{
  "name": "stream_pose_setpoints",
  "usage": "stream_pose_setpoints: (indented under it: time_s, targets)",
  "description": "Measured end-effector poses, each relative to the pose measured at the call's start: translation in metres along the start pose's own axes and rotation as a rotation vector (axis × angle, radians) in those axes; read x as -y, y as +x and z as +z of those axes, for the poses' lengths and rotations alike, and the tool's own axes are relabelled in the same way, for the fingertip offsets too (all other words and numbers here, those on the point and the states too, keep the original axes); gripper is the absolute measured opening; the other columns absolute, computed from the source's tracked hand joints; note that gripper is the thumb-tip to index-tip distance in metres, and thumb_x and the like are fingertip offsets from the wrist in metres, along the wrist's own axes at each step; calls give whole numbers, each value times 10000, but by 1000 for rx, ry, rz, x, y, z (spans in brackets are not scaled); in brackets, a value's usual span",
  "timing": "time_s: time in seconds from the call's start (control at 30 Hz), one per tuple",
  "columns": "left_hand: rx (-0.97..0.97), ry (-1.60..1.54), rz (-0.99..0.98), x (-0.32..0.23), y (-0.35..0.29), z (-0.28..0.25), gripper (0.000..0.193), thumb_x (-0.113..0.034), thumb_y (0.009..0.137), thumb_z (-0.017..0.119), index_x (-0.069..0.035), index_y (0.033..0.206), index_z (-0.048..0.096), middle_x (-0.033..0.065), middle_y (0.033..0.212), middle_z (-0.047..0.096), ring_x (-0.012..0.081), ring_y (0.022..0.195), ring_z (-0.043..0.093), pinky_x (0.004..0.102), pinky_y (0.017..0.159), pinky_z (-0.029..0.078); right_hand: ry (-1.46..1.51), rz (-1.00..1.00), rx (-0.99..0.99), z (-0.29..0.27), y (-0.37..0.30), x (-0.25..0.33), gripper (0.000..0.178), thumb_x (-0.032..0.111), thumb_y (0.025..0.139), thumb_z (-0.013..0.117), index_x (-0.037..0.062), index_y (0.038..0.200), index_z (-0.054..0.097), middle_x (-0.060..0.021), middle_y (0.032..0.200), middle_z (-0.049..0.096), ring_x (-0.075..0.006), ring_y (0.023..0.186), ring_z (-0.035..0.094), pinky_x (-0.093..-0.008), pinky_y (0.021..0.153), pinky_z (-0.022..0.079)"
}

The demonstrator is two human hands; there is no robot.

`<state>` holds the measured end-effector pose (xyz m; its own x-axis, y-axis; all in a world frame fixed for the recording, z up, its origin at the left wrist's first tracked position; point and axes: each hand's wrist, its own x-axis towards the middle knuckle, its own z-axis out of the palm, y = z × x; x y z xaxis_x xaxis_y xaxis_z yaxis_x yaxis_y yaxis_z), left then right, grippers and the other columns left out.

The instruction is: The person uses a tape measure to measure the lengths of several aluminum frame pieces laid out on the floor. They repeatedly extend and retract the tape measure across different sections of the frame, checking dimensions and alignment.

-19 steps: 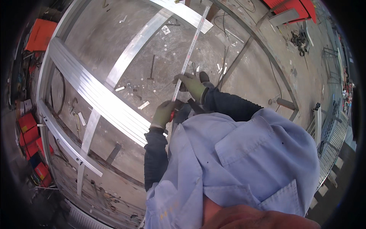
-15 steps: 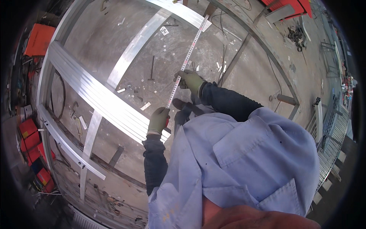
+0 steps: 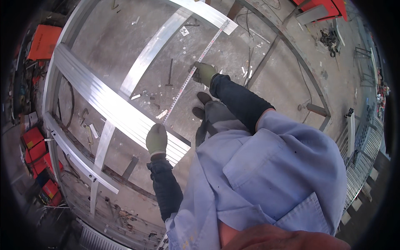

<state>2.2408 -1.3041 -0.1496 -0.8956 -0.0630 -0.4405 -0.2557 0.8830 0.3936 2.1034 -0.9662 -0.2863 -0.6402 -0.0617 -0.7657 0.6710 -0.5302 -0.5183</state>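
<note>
A tape measure's pale blade [image 3: 175, 98] runs slantwise from my left hand to the end of the far ribbed metal bar [image 3: 210, 13]. My left hand [image 3: 156, 139], in a green glove, is closed at the near end of the blade, over the long near ribbed bar [image 3: 109, 107]. The tape's case is hidden in or under that hand. My right hand [image 3: 205, 73], gloved too, is closed around the blade partway along, with the thumb at its edge. Both bars look silvery and lie across a large dark frame.
A flat metal strip [image 3: 154, 45] crosses beneath the bars. A T-shaped rod [image 3: 170, 73] and small scraps lie on the concrete floor. The curved frame rail [image 3: 298, 58] passes at right. Red boxes [image 3: 34, 139] stand at left, and slatted metal racks [image 3: 366, 141] at right.
My left hand has moved left, onto the near bar, bringing the blade's near end along. My right hand has shifted slightly up and left. A red part by my left hand is now hidden.
</note>
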Motion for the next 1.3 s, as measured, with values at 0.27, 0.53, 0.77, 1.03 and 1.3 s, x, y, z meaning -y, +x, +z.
stream_pose_setpoints:
  time_s: [0.27,0.53,0.77,1.03,1.3]
  targets:
    - [-48,90,20,-22,44,0,297,-355,1000,590,-138,1056,785,203,948,774,451,918,734,550,810,569,41,13,-19,-13,26,13,313,414,1113,548,160,1197,710,-16,1053,785,-159,911,713,-368,830,547]
    - [-116,55,93,30,57,11,289,-364,993,600,-159,1077,786,191,959,773,434,916,733,542,822,579,-64,0,22,-15,45,-15,397,412,1110,524,122,1368,609,-82,1326,670,-268,1170,635,-460,1072,467]
    - [-4,134,-158,213,24,-13,382,-485,1012,591,-179,1120,792,149,1036,789,406,996,743,520,867,583,-227,1,-38,29,-65,-68,730,611,1113,439,60,1592,436,-176,1594,528,-342,1393,560,-476,1181,428]
    - [16,74,-148,350,2,12,376,-488,1007,599,-194,1121,803,150,1029,792,398,988,746,508,839,579,-688,11,84,41,-107,-275,784,628,1102,476,-5,1565,476,-175,1492,617,-326,1319,608,-465,1130,471]
    - [58,129,-179,366,9,31,369,-487,1032,561,-234,1157,800,111,1021,799,354,984,759,500,841,582,-1027,-277,-60,128,-99,-346,614,430,984,761,-10,1404,673,-122,1303,732,-219,1170,679,-331,1023,516]
